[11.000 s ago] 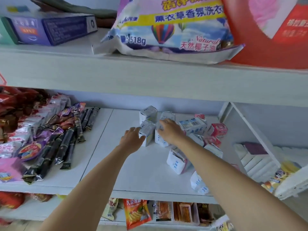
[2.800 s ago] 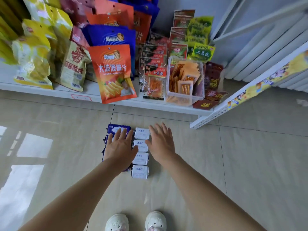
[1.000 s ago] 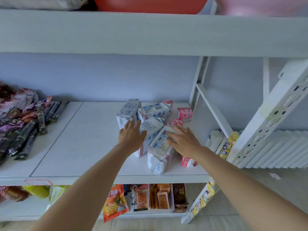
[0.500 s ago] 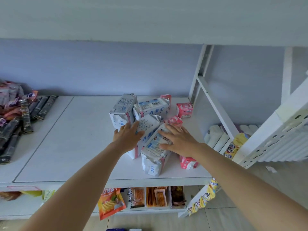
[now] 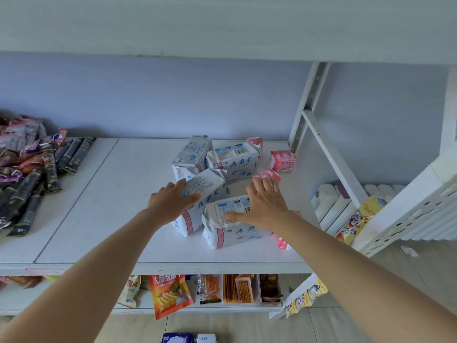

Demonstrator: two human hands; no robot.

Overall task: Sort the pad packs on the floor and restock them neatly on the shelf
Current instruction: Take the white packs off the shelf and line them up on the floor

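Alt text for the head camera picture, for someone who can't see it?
Two bare hands, left hand and right hand, rest flat on white ABC pad packs clustered on a white shelf. Small pink packs sit behind.

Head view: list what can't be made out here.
- Floor packs: cut off by the bottom edge; their number is unknown.
- Small pink pack at the shelf front: mostly hidden behind the right arm.
- Pack print under the right hand: too small to read, partly covered by the fingers.
- Left hand: its palm hides how it meets the tilted pack.
- Left snack heap: cut off by the left edge.
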